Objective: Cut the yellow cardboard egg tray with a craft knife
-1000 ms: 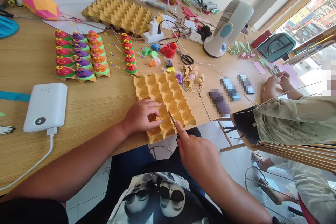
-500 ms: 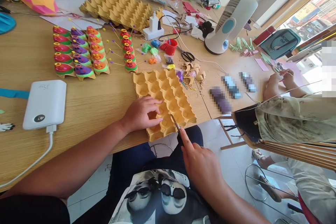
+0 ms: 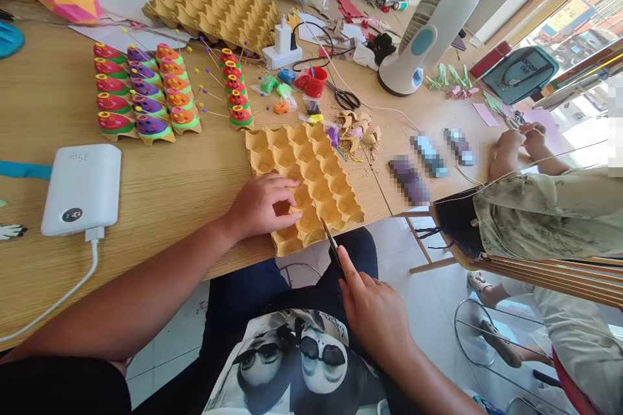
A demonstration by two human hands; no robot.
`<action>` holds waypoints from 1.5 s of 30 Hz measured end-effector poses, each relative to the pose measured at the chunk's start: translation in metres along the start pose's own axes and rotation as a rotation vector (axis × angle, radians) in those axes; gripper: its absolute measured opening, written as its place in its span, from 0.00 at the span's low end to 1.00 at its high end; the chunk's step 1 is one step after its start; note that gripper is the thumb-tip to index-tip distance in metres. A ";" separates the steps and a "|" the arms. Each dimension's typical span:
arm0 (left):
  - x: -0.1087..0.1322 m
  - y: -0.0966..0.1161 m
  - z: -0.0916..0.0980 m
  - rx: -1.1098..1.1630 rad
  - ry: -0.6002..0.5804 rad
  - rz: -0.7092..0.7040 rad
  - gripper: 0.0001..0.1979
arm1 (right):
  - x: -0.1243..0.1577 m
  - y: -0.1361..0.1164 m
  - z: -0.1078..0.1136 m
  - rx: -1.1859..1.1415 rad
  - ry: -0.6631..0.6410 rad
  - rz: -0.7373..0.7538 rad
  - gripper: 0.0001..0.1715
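A yellow cardboard egg tray [image 3: 335,172] lies at the table's front edge, its near corner sticking out over it. My left hand [image 3: 260,206] presses on the tray's left part, thumb and fingers curled about a ridge between cups. In my right hand [image 3: 372,301] is a slim dark knife [image 3: 331,243], forefinger stretched along its back. Its tip touches the tray's near edge, between two rows of cups. The handle is mostly hidden in my palm.
Painted egg-carton pieces [image 3: 148,94] with pins stand at the left, near a white power bank [image 3: 82,189]. Beyond the tray are scissors [image 3: 344,97], a red cup [image 3: 314,82], clay bags and carton scraps [image 3: 359,130]. A fan [image 3: 423,39] stands behind; another person's hands [image 3: 520,141] work at right.
My right hand has drawn the knife back toward me, its tip sliding from inside the tray to the near edge. My left hand keeps its place on the tray.
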State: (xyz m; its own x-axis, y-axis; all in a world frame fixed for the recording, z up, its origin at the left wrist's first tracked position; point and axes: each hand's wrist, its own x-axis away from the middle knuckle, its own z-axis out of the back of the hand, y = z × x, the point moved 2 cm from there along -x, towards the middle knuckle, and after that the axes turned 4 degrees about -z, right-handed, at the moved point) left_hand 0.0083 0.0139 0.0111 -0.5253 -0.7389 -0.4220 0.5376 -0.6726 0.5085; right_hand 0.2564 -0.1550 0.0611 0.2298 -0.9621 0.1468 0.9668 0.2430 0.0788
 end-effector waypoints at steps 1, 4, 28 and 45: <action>0.000 0.000 0.000 0.001 0.001 -0.001 0.11 | 0.000 0.000 0.000 -0.019 -0.001 0.000 0.36; 0.000 0.000 0.000 0.007 0.006 -0.001 0.11 | -0.003 -0.001 -0.003 -0.088 -0.002 -0.004 0.36; -0.001 0.000 -0.001 0.008 -0.002 0.019 0.11 | -0.003 -0.001 -0.003 -0.137 -0.007 0.010 0.38; -0.001 0.001 0.000 0.021 -0.006 0.038 0.10 | -0.012 -0.002 -0.011 -0.200 -0.008 0.013 0.37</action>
State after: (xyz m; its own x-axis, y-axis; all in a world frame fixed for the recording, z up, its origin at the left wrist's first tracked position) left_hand 0.0096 0.0142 0.0117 -0.5087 -0.7634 -0.3981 0.5432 -0.6433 0.5396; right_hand 0.2529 -0.1455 0.0482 0.2421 -0.9579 0.1543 0.9669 0.2250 -0.1205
